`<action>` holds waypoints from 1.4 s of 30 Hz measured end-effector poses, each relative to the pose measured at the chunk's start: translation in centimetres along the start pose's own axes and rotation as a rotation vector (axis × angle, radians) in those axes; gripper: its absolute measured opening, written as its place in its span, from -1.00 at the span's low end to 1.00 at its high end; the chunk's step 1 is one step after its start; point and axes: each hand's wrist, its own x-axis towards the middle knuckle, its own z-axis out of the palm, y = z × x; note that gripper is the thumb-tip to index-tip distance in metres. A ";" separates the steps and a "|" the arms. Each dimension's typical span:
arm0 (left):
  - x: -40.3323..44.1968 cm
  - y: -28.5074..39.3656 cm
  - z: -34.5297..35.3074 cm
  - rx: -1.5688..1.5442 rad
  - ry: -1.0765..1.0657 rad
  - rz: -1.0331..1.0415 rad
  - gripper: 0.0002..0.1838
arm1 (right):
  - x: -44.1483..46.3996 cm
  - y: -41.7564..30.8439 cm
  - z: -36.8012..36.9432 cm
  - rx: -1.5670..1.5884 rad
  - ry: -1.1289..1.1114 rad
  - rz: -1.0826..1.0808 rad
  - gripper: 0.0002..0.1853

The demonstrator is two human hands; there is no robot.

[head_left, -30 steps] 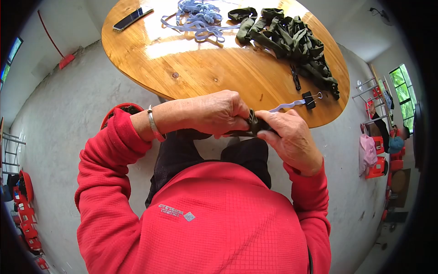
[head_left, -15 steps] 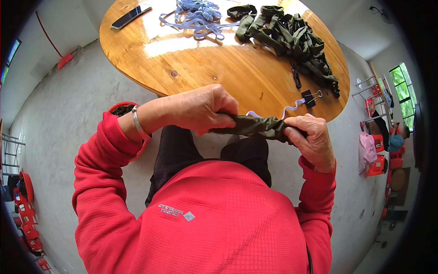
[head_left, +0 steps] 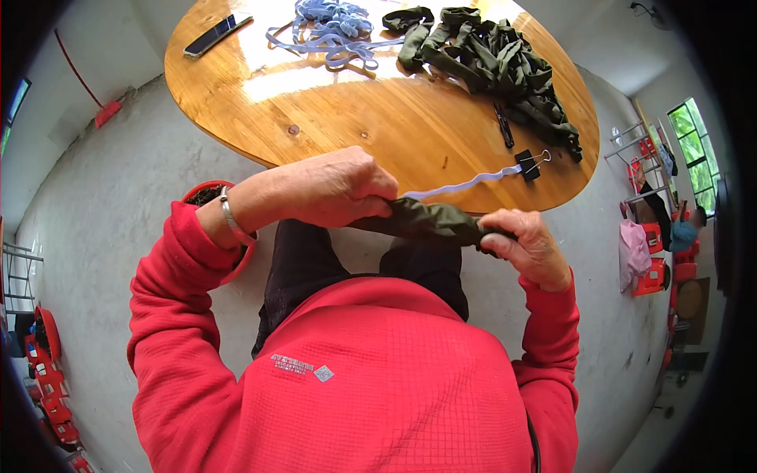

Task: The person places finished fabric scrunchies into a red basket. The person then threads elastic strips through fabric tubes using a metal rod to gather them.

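Observation:
A dark green cloth strip (head_left: 434, 221) is stretched between my two hands, over my lap at the table's near edge. My left hand (head_left: 339, 189) is closed on its left end. Fingers and thumb of my right hand (head_left: 527, 243) pinch the right end. From beside my left hand a light blue elastic band (head_left: 465, 184) runs across the table to a black binder clip (head_left: 531, 165). Whether the band goes inside the cloth is hidden by my left hand.
On the wooden table (head_left: 331, 118) lie a phone (head_left: 218, 35), a heap of blue elastic (head_left: 335, 30), a pile of green cloth (head_left: 497, 63) and a small black tool (head_left: 503, 126). A red pot (head_left: 244, 256) stands behind my left forearm.
My hands have moved apart from close together, and the green cloth between them is now drawn out long. The blue band has gone from wavy and slack to nearly straight.

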 end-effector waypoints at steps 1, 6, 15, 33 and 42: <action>-0.1 -0.2 0.2 -0.022 0.004 0.017 -0.86 | -0.3 0.2 0.2 0.019 -0.021 0.033 -0.84; 0.2 0.7 -0.2 -0.224 -0.094 -0.308 -0.88 | 0.6 -0.9 0.7 -0.218 0.158 -0.128 -0.80; -1.0 -1.1 -1.2 -0.573 -0.181 -0.218 -0.86 | 0.4 -2.1 -1.0 -0.212 0.105 -0.220 -0.88; 0.4 1.3 0.0 -0.868 0.031 -0.022 -0.83 | -0.1 -2.9 -0.1 -0.097 0.139 -0.128 -0.63; 0.3 1.4 1.1 -0.710 0.228 -0.183 -0.92 | -1.1 -1.8 -1.8 -0.094 0.114 -0.107 -0.68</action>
